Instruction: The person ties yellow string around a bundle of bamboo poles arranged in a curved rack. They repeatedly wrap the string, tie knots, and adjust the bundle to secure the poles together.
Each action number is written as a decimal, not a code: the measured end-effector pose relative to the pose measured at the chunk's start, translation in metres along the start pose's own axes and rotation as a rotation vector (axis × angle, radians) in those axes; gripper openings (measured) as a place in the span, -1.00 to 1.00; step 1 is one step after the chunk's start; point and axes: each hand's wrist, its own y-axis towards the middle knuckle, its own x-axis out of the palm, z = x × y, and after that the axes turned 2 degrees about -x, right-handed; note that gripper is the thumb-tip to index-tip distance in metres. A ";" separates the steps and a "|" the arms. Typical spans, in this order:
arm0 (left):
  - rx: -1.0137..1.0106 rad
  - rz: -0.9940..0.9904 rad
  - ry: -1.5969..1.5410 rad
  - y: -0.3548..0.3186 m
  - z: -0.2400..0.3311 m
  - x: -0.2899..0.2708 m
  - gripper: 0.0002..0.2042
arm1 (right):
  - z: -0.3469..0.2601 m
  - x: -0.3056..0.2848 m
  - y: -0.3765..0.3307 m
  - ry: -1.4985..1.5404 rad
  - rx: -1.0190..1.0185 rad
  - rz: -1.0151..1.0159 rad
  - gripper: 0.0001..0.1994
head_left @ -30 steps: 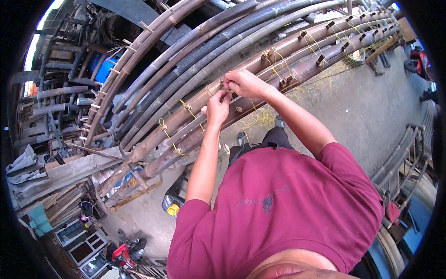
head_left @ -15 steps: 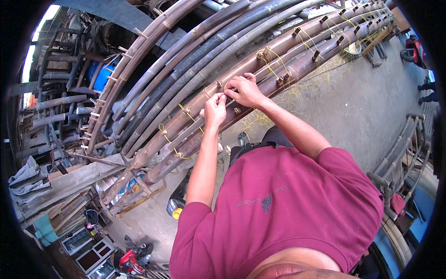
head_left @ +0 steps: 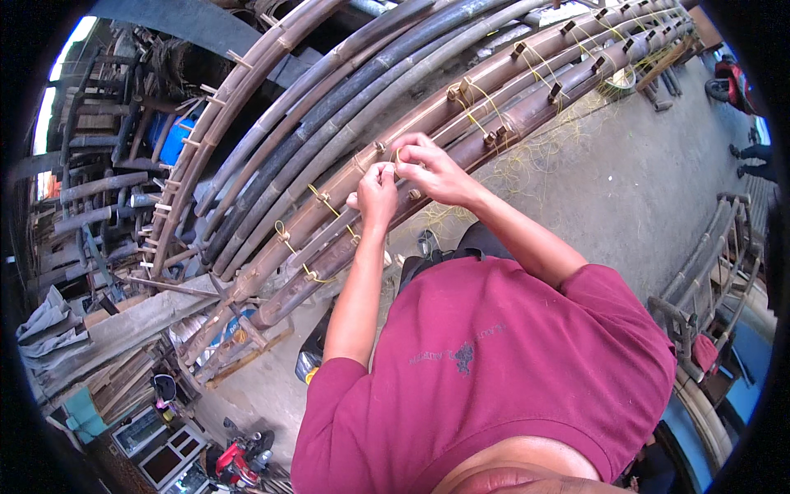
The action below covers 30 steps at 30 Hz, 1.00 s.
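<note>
Over two long brown bamboo poles [head_left: 543, 103] my hands work close together. My left hand [head_left: 378, 195] is pinched shut at a thin yellow string [head_left: 397, 155]. Right beside it, the fingers of my right hand [head_left: 434, 174] are curled round the same string, whose ends are hidden by the fingers. Short wooden pegs stick out of the poles, one peg [head_left: 380, 147] just beyond my hands. Yellow string is looped round several pegs and stretched between the poles, as at the peg [head_left: 457, 89] to the right.
Several dark curved bamboo poles [head_left: 329, 107] lie behind. A pegged bamboo piece [head_left: 206, 123] rises at the left, near a blue container [head_left: 175, 142]. Loose yellow string [head_left: 527, 169] lies on the concrete floor [head_left: 625, 198]. A red motorcycle [head_left: 239, 463] stands at the lower left, bamboo frames [head_left: 716, 263] at right.
My right hand has turned, its fingers curling in beside the left hand, and a bit of yellow string now shows at them. My left hand stays pinched in nearly the same place.
</note>
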 end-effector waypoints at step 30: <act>-0.191 -0.494 0.032 0.063 -0.043 -0.178 -0.63 | -0.021 0.116 -0.079 -0.668 -0.069 -0.041 -0.59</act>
